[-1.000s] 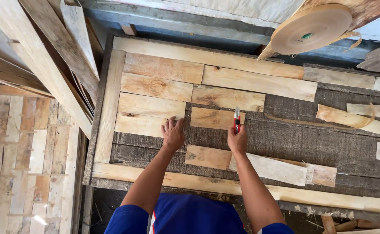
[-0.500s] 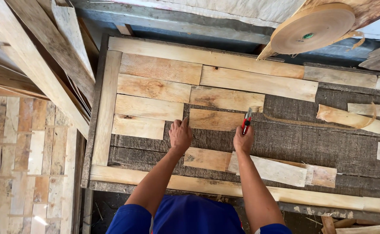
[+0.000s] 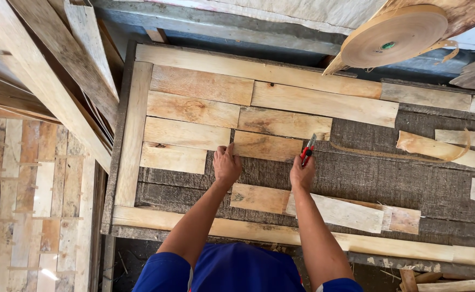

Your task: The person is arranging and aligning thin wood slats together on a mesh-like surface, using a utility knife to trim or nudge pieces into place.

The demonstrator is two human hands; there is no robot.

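Left hand (image 3: 227, 165) fingers flat on short plank (image 3: 267, 146), worktop (image 3: 410, 184) centre. Right hand (image 3: 302, 174) fingers grip red utility knife (image 3: 307, 152) at plank's 4 o'clock. Veneer tape roll (image 3: 394, 35) at 1 o'clock, partly cut off.

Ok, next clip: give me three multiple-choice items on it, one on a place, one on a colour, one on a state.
1. Where is the tape roll?
A. top right
B. bottom left
C. under the left hand

2. What colour is the cutter handle?
A. green
B. red
C. white

3. What is the left hand doing?
A. gripping a hammer
B. lifted in the air
C. lying flat on a plank

Key: 1 A, the roll sits at the upper right edge. 2 B, red shows above the right hand. 3 C, the fingers spread at the plank's end.
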